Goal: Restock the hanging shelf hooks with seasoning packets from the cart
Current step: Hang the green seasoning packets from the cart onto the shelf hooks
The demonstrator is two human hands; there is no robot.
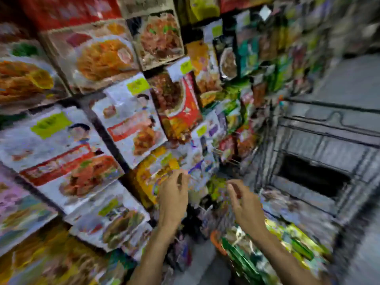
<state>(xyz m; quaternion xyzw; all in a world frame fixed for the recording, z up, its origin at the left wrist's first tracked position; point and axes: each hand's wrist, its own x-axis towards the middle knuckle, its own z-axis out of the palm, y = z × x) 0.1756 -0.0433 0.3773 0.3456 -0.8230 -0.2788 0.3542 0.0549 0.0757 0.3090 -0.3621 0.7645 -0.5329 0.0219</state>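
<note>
The view is heavily blurred. Rows of seasoning packets (131,118) hang on shelf hooks across the left and centre. My left hand (174,194) reaches up to a yellow packet (152,173) low on the rack, fingers loosely curled at its edge; whether it grips the packet is unclear. My right hand (244,204) hovers to the right, fingers bent, in front of green and white packets (216,186), with nothing plainly in it. Below my right forearm lie green and yellow packets (273,245) in the cart.
A wire cart (320,145) with a dark opening stands at the right, on a grey floor (357,79). More hanging packets (263,58) run along the rack into the distance. Bare hook prongs (230,159) stick out near centre.
</note>
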